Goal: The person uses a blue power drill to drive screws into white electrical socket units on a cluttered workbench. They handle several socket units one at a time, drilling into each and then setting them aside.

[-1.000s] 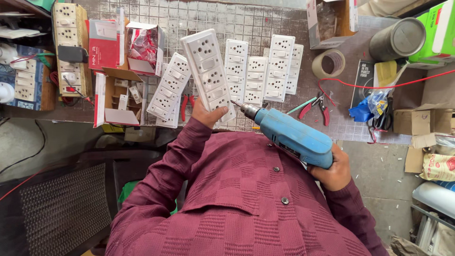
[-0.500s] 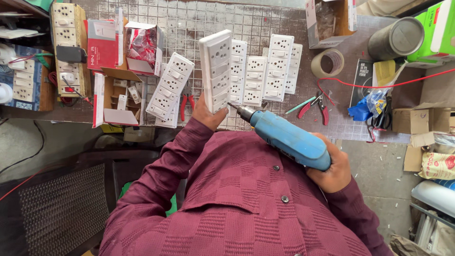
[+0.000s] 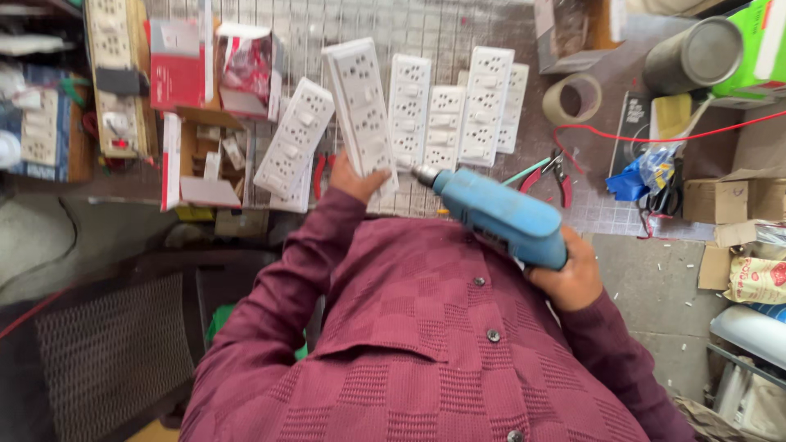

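My left hand (image 3: 354,178) grips the near end of a long white switch-and-socket board (image 3: 360,110) and holds it up over the worktable, its face turned toward me. My right hand (image 3: 573,274) is wrapped around the handle of a blue electric drill (image 3: 499,214). The drill's chuck (image 3: 426,175) points left, close to the lower end of the held board. Several more white socket boards (image 3: 458,115) lie side by side on the table just beyond, and another (image 3: 295,135) lies tilted to the left of the held one.
A gridded worktable (image 3: 426,33) carries red-and-white cartons (image 3: 180,65), red-handled pliers (image 3: 553,172), a tape roll (image 3: 571,98), a metal can (image 3: 692,53) and a red wire (image 3: 655,135). Cardboard boxes (image 3: 737,200) stand at the right. A dark woven chair seat (image 3: 106,352) is at lower left.
The held board turned on edge, then back to face me, and shifted slightly left. The drill swung up, its tip closer to the board's lower end.
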